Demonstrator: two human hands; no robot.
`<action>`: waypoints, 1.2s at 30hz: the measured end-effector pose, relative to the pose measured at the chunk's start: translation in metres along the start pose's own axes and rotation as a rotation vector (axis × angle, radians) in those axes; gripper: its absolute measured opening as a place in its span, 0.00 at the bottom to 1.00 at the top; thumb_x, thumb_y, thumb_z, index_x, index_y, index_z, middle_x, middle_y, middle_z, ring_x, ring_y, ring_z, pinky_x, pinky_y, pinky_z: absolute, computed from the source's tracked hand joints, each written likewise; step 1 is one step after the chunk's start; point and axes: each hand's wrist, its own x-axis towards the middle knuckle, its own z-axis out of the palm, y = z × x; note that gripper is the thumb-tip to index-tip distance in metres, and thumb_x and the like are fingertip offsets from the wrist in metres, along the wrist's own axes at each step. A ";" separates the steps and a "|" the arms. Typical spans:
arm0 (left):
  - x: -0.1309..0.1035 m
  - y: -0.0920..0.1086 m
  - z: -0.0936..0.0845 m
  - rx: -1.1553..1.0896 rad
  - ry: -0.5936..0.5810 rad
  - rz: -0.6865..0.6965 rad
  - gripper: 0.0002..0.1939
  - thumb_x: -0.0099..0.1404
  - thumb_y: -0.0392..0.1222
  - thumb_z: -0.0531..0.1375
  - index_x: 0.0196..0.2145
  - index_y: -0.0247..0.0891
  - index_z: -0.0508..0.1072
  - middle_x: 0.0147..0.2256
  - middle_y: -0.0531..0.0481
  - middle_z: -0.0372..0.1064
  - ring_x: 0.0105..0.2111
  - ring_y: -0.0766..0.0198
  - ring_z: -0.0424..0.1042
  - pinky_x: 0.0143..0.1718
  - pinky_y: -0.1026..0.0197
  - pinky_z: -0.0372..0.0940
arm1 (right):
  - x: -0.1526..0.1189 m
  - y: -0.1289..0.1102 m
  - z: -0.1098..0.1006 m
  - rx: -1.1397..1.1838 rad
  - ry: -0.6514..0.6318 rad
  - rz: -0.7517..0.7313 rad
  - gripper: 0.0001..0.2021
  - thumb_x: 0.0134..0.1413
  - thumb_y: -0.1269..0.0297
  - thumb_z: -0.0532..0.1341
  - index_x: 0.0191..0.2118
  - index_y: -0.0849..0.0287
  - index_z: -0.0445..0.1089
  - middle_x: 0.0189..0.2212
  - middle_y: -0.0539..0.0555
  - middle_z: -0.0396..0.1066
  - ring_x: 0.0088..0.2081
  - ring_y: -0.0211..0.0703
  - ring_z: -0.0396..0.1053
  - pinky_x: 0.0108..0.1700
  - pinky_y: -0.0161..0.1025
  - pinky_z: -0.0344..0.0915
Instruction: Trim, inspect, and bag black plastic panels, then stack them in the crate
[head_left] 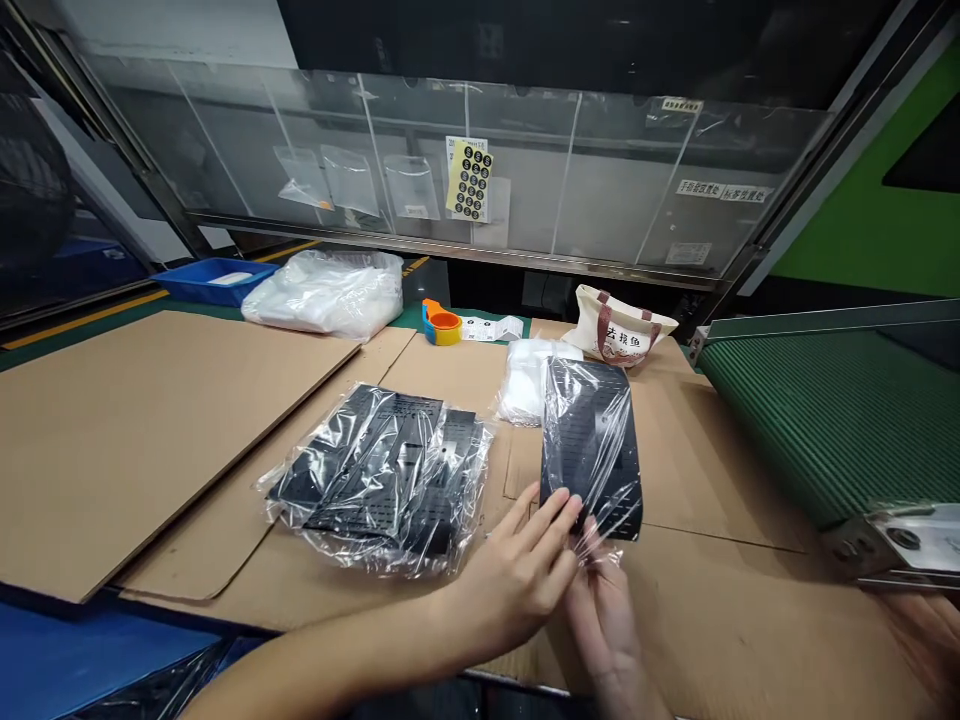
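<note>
A flat black piece in a clear plastic bag (pixel 592 440) is tilted up over the cardboard, right of centre. My left hand (pixel 525 560) lies against its lower left edge, fingers pressed on the plastic. Below the lower edge, my right hand (pixel 604 605) grips the gathered end of the bag, its fingertips partly behind the plastic. Several black pieces in clear bags (pixel 390 470) lie in a pile to the left of my hands. Just behind the held piece sits a stack of clear bags (pixel 525 380).
A cardboard sheet (pixel 165 430) covers the left side. Behind are a blue tray (pixel 214 280), a white plastic bundle (pixel 326 290), a tape dispenser (pixel 441 325) and a cloth bag (pixel 619 330). A green conveyor (pixel 847 400) stands right; another person's hand (pixel 926 635) shows below it.
</note>
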 end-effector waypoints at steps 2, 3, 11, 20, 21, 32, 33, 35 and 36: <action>-0.008 -0.004 -0.004 -0.169 0.026 -0.102 0.03 0.63 0.34 0.56 0.36 0.34 0.68 0.52 0.37 0.70 0.55 0.51 0.67 0.55 0.48 0.65 | 0.000 -0.010 0.007 0.050 0.075 0.013 0.11 0.34 0.60 0.75 0.29 0.54 0.77 0.28 0.46 0.78 0.34 0.36 0.75 0.44 0.32 0.71; -0.011 -0.007 -0.006 -0.270 0.061 -0.181 0.06 0.64 0.37 0.58 0.39 0.36 0.67 0.52 0.38 0.69 0.55 0.52 0.66 0.55 0.48 0.65 | -0.001 -0.015 0.010 0.066 0.100 0.011 0.12 0.31 0.61 0.76 0.28 0.53 0.77 0.29 0.46 0.78 0.33 0.36 0.75 0.44 0.33 0.71; -0.006 -0.056 -0.027 -1.137 0.480 -1.025 0.36 0.58 0.48 0.65 0.59 0.46 0.54 0.58 0.42 0.60 0.55 0.54 0.66 0.51 0.54 0.66 | -0.021 -0.024 0.006 -0.062 -0.109 0.125 0.14 0.32 0.58 0.76 0.32 0.48 0.79 0.35 0.51 0.80 0.40 0.46 0.76 0.52 0.45 0.67; -0.006 -0.081 -0.041 -0.996 0.673 -1.093 0.09 0.62 0.46 0.62 0.34 0.39 0.76 0.30 0.54 0.71 0.26 0.70 0.64 0.28 0.68 0.58 | -0.020 -0.025 -0.029 -0.161 -0.180 0.187 0.23 0.30 0.58 0.76 0.40 0.47 0.78 0.37 0.55 0.80 0.44 0.52 0.75 0.54 0.52 0.66; -0.006 -0.082 -0.040 -0.977 0.676 -1.096 0.09 0.62 0.46 0.62 0.33 0.39 0.76 0.29 0.54 0.71 0.27 0.70 0.64 0.29 0.68 0.58 | -0.020 -0.027 -0.030 -0.163 -0.175 0.191 0.24 0.29 0.58 0.76 0.41 0.47 0.78 0.37 0.55 0.80 0.43 0.52 0.75 0.53 0.52 0.66; 0.003 -0.062 -0.028 -1.452 0.540 -1.070 0.13 0.53 0.46 0.68 0.28 0.38 0.68 0.21 0.58 0.63 0.19 0.72 0.62 0.22 0.67 0.60 | -0.019 -0.028 -0.042 -0.109 -0.088 0.202 0.16 0.34 0.54 0.75 0.34 0.46 0.78 0.35 0.50 0.80 0.42 0.45 0.76 0.51 0.42 0.68; 0.003 -0.061 -0.027 -1.458 0.522 -1.061 0.14 0.53 0.45 0.68 0.25 0.37 0.66 0.20 0.58 0.61 0.18 0.72 0.61 0.22 0.67 0.60 | -0.017 -0.026 -0.044 -0.105 -0.076 0.195 0.17 0.34 0.54 0.74 0.35 0.46 0.78 0.36 0.50 0.80 0.42 0.44 0.76 0.52 0.42 0.68; 0.004 -0.059 -0.027 -1.443 0.557 -1.055 0.15 0.53 0.44 0.68 0.23 0.36 0.65 0.22 0.57 0.61 0.20 0.71 0.64 0.25 0.66 0.63 | -0.016 -0.025 -0.047 -0.098 -0.052 0.177 0.18 0.34 0.54 0.75 0.37 0.46 0.78 0.37 0.49 0.80 0.43 0.44 0.76 0.54 0.42 0.66; 0.005 -0.059 -0.027 -1.435 0.592 -1.055 0.15 0.53 0.44 0.68 0.24 0.36 0.65 0.25 0.56 0.64 0.24 0.70 0.67 0.28 0.66 0.64 | -0.016 -0.026 -0.047 -0.099 -0.046 0.175 0.19 0.34 0.55 0.75 0.38 0.47 0.77 0.37 0.49 0.80 0.44 0.45 0.75 0.54 0.43 0.66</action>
